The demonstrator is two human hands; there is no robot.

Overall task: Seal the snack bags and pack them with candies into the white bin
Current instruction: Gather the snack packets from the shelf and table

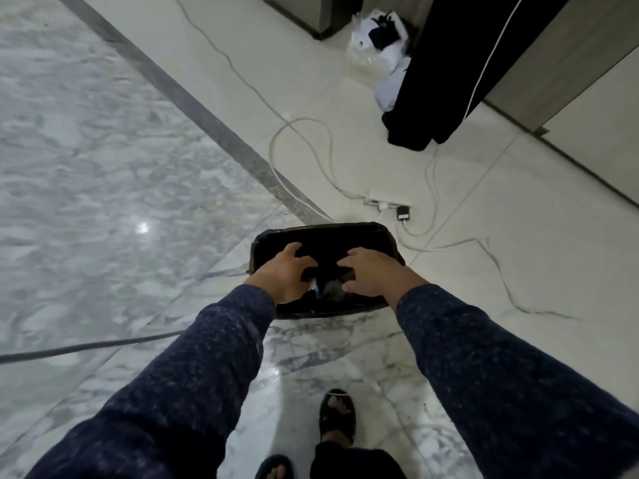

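Two hands, left (283, 274) and right (371, 273), one black-lined bin (345, 231), one power strip (387, 202), two sandalled feet (337, 418).

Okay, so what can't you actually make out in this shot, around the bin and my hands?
Head view only:
- Contents of the black-lined bin: dark, and covered by the left hand and right hand.
- Whether either hand grips anything: fingertips lost in the dark interior.
- The pale scrap between the hands: too small to identify.
- Snack bags, candies, white bin: none recognisable.

Dim, soft blur, floor (103, 167) glare, wide-angle bending
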